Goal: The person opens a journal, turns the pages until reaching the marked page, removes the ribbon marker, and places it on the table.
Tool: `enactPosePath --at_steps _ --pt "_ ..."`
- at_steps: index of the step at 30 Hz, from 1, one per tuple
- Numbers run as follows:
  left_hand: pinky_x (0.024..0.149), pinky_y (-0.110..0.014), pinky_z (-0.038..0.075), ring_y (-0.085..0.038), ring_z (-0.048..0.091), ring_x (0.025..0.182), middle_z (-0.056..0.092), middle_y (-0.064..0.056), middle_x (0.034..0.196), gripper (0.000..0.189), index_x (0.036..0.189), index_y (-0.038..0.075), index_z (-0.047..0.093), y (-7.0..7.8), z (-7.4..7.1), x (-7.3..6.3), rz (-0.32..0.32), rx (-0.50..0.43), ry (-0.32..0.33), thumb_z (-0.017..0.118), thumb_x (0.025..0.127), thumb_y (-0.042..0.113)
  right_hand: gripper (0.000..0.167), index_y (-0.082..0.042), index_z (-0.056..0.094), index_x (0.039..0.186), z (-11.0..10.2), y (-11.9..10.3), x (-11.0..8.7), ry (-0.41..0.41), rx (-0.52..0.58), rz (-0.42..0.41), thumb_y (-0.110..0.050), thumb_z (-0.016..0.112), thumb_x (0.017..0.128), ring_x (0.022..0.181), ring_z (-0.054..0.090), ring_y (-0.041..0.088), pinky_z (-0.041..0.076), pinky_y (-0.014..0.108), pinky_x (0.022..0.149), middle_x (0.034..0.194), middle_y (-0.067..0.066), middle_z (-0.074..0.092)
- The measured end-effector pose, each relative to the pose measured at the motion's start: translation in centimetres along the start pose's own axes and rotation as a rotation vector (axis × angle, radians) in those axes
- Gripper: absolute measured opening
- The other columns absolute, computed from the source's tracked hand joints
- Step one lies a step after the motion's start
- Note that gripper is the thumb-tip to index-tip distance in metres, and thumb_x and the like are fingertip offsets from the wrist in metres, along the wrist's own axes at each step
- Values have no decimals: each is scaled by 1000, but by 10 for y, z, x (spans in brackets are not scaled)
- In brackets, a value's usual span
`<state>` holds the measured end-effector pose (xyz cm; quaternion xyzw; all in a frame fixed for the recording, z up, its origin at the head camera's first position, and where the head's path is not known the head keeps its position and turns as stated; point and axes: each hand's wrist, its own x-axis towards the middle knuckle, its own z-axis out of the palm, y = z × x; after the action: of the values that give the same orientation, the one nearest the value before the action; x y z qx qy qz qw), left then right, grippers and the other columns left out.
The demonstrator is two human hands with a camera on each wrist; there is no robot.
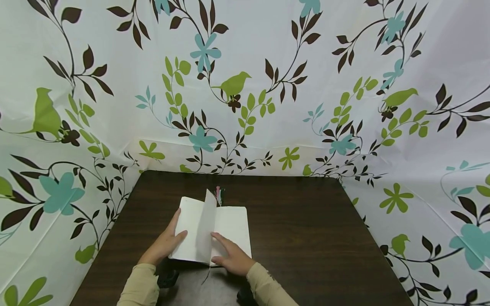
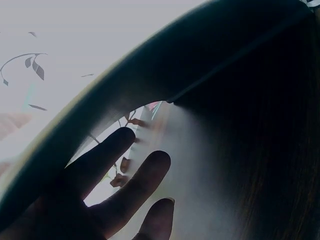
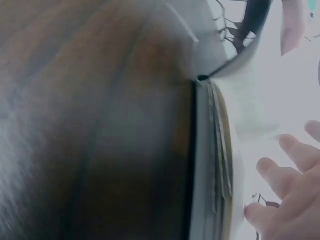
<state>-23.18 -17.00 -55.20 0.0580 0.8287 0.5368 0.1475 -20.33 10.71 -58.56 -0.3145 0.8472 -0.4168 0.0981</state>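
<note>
A notebook [image 1: 232, 225] with blank white pages lies spread near the table's front, its left half tilted up. One loose leaf [image 1: 206, 229] stands upright near the spine. My left hand [image 1: 165, 244] holds the left half, thumb over the page edge. Beneath its dark cover [image 2: 215, 55], the left wrist view shows the other fingers [image 2: 140, 185] stretched out. On the right half lies my right hand [image 1: 234, 257], index fingertip at the foot of the upright leaf. Its fingers [image 3: 280, 175] are spread loosely over white paper beside the page stack [image 3: 220, 150] in the right wrist view.
Coloured ribbons or tassels [image 1: 219, 195] stick out beyond the notebook's top edge. A thin bookmark cord [image 1: 206, 275] hangs from its bottom. The dark wooden table [image 1: 306, 238] extends to the right. Behind it hangs a white curtain [image 1: 252, 42] printed with birds and leaves.
</note>
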Motion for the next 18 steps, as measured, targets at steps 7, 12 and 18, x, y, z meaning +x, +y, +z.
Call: enactPosePath --at_steps 7,12,18 --pt "118 -64 8 -43 4 152 -9 -23 168 83 163 14 -12 -1 1 2 16 -34 -2 49 105 11 52 -21 48 152 14 4 3 -86 -300 -122 -39 56 104 150 31 23 28 69 110 164 4 32" --pt "119 -63 3 -41 -3 153 -10 -20 168 73 163 17 -11 0 0 3 -2 -53 -5 39 110 19 50 -24 49 152 18 3 3 -109 -345 -103 -38 56 104 151 29 27 26 70 111 165 0 31" --pt "118 -65 1 -42 -6 153 -9 -20 168 63 163 12 -8 -1 -1 3 34 -68 10 20 112 37 49 -26 49 152 17 -2 3 -119 -357 -88 -37 55 105 151 29 29 25 69 112 166 -2 30"
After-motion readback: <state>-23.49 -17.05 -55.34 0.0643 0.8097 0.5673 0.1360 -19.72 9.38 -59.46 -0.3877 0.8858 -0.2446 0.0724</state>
